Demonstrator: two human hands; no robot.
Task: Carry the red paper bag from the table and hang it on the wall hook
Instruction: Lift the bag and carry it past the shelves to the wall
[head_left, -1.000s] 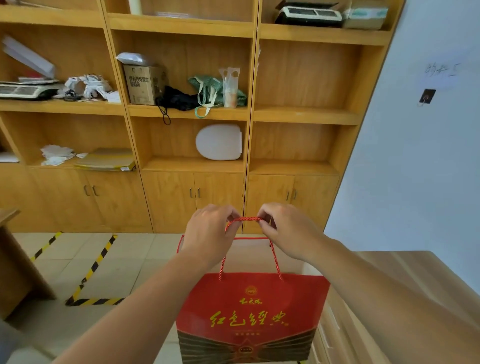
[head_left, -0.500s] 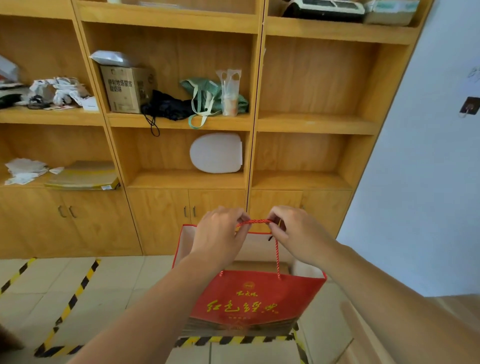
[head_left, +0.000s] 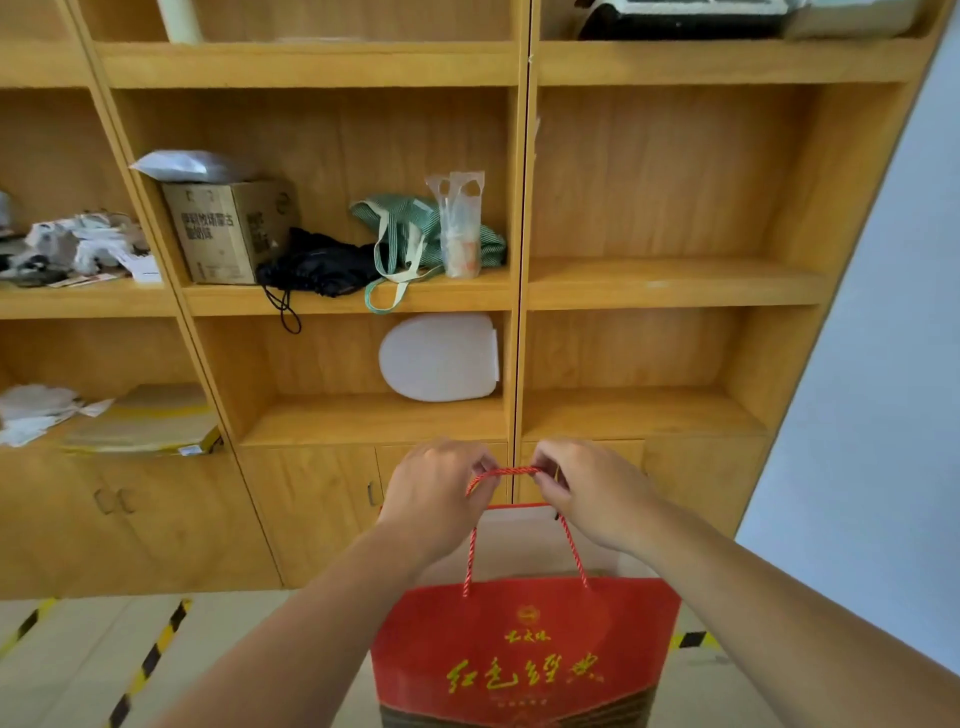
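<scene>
The red paper bag (head_left: 524, 654) with gold lettering hangs in the air at the bottom centre, its mouth open toward me. Its red twisted cord handle (head_left: 504, 472) stretches between my two hands. My left hand (head_left: 436, 493) pinches the cord's left end and my right hand (head_left: 592, 491) pinches its right end, both held in front of the wooden shelf unit. The wall hook is out of view; only a strip of pale wall (head_left: 883, 364) shows on the right.
A tall wooden shelf unit (head_left: 519, 291) fills the view ahead, holding a cardboard box (head_left: 228, 231), a black bag, a green striped bag (head_left: 415, 234) and a white oval lid (head_left: 439, 357). Cabinet doors sit below. Yellow-black tape (head_left: 150, 660) marks the tiled floor.
The view has closed in on the shelf unit. The table edge and the wall hook at right have left the frame. Both hands keep the same hold on the bag's cord.
</scene>
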